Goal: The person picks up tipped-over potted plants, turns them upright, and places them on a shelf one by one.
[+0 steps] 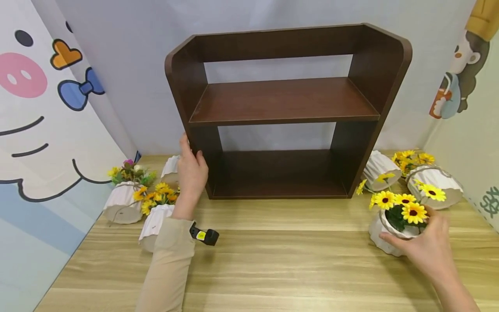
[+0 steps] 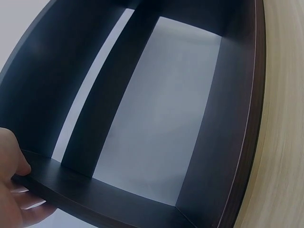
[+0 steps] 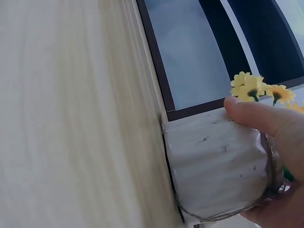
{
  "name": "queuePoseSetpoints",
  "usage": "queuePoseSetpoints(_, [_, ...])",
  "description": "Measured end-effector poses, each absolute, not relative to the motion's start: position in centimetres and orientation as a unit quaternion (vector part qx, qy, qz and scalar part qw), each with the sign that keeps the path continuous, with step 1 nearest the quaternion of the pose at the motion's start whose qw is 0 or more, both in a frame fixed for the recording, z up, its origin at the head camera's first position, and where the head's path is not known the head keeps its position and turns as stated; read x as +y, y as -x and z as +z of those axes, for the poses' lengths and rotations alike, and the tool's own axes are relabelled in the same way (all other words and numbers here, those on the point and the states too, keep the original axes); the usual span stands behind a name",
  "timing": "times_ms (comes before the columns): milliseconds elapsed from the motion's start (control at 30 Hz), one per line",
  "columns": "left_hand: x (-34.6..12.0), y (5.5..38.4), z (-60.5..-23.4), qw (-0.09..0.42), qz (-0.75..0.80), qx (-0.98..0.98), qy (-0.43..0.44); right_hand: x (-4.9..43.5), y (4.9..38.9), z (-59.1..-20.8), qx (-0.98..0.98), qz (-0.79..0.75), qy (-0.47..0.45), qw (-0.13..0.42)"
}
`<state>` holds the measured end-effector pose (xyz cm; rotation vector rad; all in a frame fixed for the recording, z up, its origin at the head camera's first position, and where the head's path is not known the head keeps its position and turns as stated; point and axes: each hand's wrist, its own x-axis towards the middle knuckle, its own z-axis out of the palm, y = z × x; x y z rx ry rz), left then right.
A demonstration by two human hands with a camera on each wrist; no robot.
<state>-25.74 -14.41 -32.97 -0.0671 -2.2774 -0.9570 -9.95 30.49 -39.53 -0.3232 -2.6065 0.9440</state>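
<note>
A dark brown two-tier wooden shelf (image 1: 284, 102) stands upright at the back of the table. My left hand (image 1: 192, 173) grips its left side panel, thumb on the inner face and fingers behind, as the left wrist view also shows. At the right, my right hand (image 1: 430, 247) holds a white flower pot (image 1: 383, 240) by its rim, thumb on the near side. Yellow sunflowers (image 1: 405, 206) stick up out of this pot. In the right wrist view the ridged white pot (image 3: 218, 161), with twine around it, sits at or very close to the tabletop.
Left of the shelf, several white pots (image 1: 124, 203) with artificial flowers (image 1: 160, 195) lie tipped over. Right of it, two more white pots (image 1: 434, 186) lie on their sides near yellow flowers (image 1: 413, 160). The wooden tabletop (image 1: 273, 260) extends in front of the shelf.
</note>
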Motion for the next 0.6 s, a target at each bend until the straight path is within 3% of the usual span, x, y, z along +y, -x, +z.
queuePoseSetpoints(300, [-14.58, 25.68, -33.13, 0.335, -0.362, -0.869, 0.031, 30.92, 10.09, -39.93, -0.919, 0.35, 0.153, 0.099])
queuePoseSetpoints(600, [-14.64, 25.74, -33.29, 0.35, -0.358, -0.865, 0.04, 30.81, 10.72, -39.65, -0.908, 0.362, 0.203, 0.06])
